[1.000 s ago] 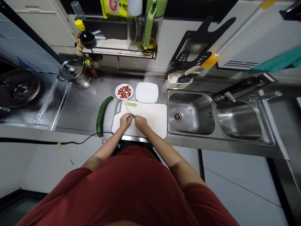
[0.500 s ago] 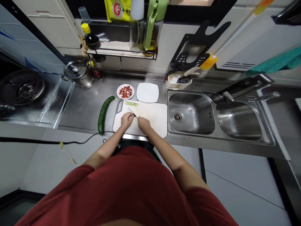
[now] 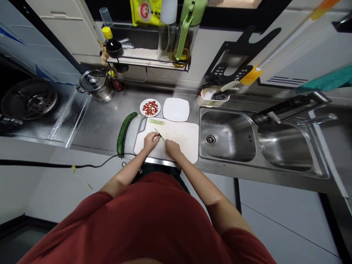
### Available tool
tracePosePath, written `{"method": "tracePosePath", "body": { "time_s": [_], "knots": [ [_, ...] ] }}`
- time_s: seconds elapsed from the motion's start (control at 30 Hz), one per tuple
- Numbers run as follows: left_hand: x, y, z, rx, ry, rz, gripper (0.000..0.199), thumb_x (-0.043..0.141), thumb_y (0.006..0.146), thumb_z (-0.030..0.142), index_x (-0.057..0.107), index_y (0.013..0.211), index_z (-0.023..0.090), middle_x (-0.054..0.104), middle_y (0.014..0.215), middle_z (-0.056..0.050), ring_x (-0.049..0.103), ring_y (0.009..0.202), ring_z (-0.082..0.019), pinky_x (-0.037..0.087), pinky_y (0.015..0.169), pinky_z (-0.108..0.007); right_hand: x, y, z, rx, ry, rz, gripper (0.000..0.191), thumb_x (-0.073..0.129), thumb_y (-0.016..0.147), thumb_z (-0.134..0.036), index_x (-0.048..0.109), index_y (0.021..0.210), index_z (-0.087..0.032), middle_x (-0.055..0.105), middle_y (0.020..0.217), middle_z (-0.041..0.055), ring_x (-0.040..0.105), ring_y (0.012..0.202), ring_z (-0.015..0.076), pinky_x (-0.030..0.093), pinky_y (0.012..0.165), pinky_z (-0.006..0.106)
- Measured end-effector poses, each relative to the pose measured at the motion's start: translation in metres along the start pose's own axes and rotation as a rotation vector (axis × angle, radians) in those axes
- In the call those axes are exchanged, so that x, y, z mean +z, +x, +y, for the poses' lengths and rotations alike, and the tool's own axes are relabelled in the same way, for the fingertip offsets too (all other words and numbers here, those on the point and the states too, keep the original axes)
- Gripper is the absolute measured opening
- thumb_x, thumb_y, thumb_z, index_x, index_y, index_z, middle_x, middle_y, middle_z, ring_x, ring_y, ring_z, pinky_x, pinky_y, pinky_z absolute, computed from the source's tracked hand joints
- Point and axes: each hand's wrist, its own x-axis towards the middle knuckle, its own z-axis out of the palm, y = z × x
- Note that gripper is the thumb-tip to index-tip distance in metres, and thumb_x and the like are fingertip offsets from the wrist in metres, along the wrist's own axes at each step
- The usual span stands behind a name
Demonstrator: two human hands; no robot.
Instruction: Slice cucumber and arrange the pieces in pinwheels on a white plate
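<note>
My right hand is closed round the handle of a knife, its blade slanting up and to the left over the white cutting board. My left hand is pinched at the blade, on a small dark green piece that looks like cucumber; the fingers mostly hide it. A row of pale green cucumber slices lies along the board's top edge. Left of the board rests a whole, long, curved cucumber.
Behind the board are a round plate of chopped red pieces and a white square plate. To the right are a utensil holder and a double sink. A lidded pot stands at left; a bottle shelf hangs above.
The whole view has shifted slightly, so things appear a little further right. My right hand and the knife sit slightly further from the left hand's fingertips. Both hands keep their hold.
</note>
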Motion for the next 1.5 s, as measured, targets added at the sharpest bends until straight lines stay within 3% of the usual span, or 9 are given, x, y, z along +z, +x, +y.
{"method": "tracePosePath", "body": {
  "time_s": [0.37, 0.8, 1.07, 1.2, 1.33, 1.5],
  "knots": [
    [0.002, 0.001, -0.004, 0.027, 0.048, 0.01, 0.008, 0.062, 0.078, 0.026, 0.062, 0.084, 0.021, 0.065, 0.083, -0.003, 0.058, 0.079, -0.017, 0.045, 0.072, -0.029, -0.01, 0.03, -0.017, -0.025, 0.049, 0.073, 0.026, 0.032, 0.093, -0.011, 0.05, 0.112, -0.015, 0.065, 0.104, 0.0116, 0.063, 0.097, 0.0189, 0.046, 0.079, 0.027],
    [0.002, -0.001, -0.002, 0.04, 0.062, 0.028, 0.009, 0.063, 0.077, 0.026, 0.061, 0.084, 0.021, 0.064, 0.082, -0.003, 0.058, 0.08, -0.018, 0.045, 0.074, -0.031, 0.001, 0.002, -0.003, 0.007, -0.01, 0.04, 0.026, 0.034, 0.09, -0.005, 0.05, 0.109, -0.014, 0.064, 0.103, 0.013, 0.063, 0.097, 0.0188, 0.046, 0.078, 0.028],
    [0.001, 0.003, 0.0, -0.02, 0.001, 0.045, 0.015, 0.064, 0.073, 0.023, 0.06, 0.087, 0.022, 0.062, 0.078, -0.001, 0.057, 0.073, -0.016, 0.045, 0.069, -0.029, 0.009, -0.011, 0.009, 0.014, -0.014, 0.021, 0.026, 0.035, 0.088, -0.006, 0.049, 0.108, -0.015, 0.065, 0.1, 0.0118, 0.063, 0.094, 0.0198, 0.046, 0.076, 0.028],
    [-0.013, 0.014, -0.011, -0.074, 0.008, 0.172, 0.016, 0.062, 0.073, 0.024, 0.061, 0.09, 0.022, 0.062, 0.076, -0.001, 0.056, 0.07, -0.016, 0.044, 0.067, -0.029, 0.013, -0.01, 0.011, 0.017, -0.011, 0.029, 0.025, 0.037, 0.086, -0.005, 0.05, 0.106, -0.014, 0.065, 0.098, 0.012, 0.064, 0.091, 0.021, 0.046, 0.073, 0.028],
    [-0.041, 0.041, -0.031, -0.191, 0.117, 0.37, 0.014, 0.061, 0.074, 0.024, 0.062, 0.088, 0.021, 0.063, 0.078, -0.003, 0.056, 0.073, -0.018, 0.044, 0.072, -0.031, 0.015, -0.007, 0.012, 0.022, -0.005, 0.025, 0.025, 0.039, 0.085, -0.006, 0.051, 0.105, -0.014, 0.065, 0.096, 0.0117, 0.064, 0.09, 0.0215, 0.045, 0.072, 0.028],
    [-0.068, 0.081, -0.044, -0.309, 0.4, 0.238, 0.017, 0.055, 0.08, 0.025, 0.063, 0.094, 0.021, 0.064, 0.098, -0.008, 0.054, 0.096, -0.024, 0.04, 0.086, -0.034, 0.013, -0.007, 0.012, 0.036, 0.015, 0.006, 0.024, 0.038, 0.087, -0.008, 0.052, 0.105, -0.014, 0.065, 0.096, 0.0117, 0.064, 0.089, 0.0225, 0.045, 0.071, 0.028]
  ]
}}
